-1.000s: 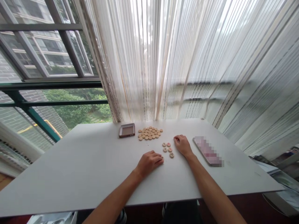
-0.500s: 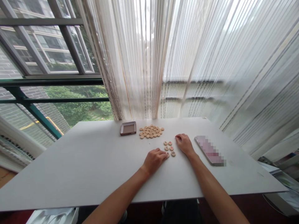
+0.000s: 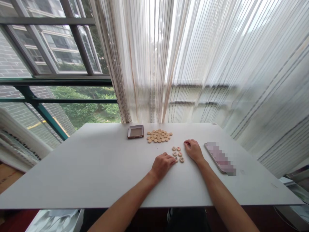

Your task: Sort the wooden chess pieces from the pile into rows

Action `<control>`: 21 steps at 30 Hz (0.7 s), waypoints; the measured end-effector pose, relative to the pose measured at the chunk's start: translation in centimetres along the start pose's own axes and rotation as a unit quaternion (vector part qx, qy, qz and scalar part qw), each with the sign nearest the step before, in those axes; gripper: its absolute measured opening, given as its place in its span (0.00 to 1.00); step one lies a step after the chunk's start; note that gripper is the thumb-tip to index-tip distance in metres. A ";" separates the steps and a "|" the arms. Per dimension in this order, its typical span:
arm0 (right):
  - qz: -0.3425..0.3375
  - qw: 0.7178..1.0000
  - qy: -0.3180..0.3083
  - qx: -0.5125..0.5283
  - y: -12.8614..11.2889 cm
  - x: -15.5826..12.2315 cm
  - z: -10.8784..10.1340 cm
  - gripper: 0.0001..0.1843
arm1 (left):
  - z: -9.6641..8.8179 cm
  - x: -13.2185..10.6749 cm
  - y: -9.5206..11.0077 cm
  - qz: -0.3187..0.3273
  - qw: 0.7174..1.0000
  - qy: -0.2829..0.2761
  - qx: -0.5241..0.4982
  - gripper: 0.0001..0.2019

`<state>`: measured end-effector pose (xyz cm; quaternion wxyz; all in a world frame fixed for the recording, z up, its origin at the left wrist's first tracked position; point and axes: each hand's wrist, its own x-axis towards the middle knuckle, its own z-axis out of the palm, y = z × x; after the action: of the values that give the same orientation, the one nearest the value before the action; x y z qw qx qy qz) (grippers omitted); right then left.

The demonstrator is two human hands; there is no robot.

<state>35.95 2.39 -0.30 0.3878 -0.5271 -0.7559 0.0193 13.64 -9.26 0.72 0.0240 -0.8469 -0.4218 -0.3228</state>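
Observation:
Several round wooden discs with marked faces [image 3: 178, 151] lie in a small cluster on the white table [image 3: 96, 167]. My left hand [image 3: 163, 165] rests just left of them, fingers curled, its fingertips on one wooden disc [image 3: 176, 159] at the cluster's near edge. To the right of the cluster my right hand [image 3: 193, 149] lies on the table with its fingers curled under; nothing shows in it. Farther back is a larger flat group of plain wooden discs [image 3: 159, 136], and beside it a small brown square box [image 3: 135, 131], open side up.
A flat phone-like slab [image 3: 220, 158] lies to the right of my right hand. Striped sheer curtains [image 3: 193, 64] hang right behind the table. A window with green rails [image 3: 48, 96] is at the left. The table's near edge runs below my forearms.
My left hand has slid forward and right with a disc under its fingertips, up to the small cluster. My right hand has stayed put. The view has shifted a little.

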 end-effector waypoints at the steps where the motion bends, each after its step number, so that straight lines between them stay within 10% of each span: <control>1: -0.001 1.000 0.000 -0.001 0.0 0.0 0.0 0.10 | 0.0 0.0 0.0 -0.002 1.000 -0.001 0.000 0.09; 21: -0.010 1.000 0.001 -0.008 0.2 0.0 0.2 0.11 | -0.1 0.0 0.0 -0.002 1.000 0.008 0.009 0.10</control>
<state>36.01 2.50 -0.54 0.3846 -0.5229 -0.7606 0.0090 13.62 -9.30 0.80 0.0338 -0.8432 -0.4263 -0.3257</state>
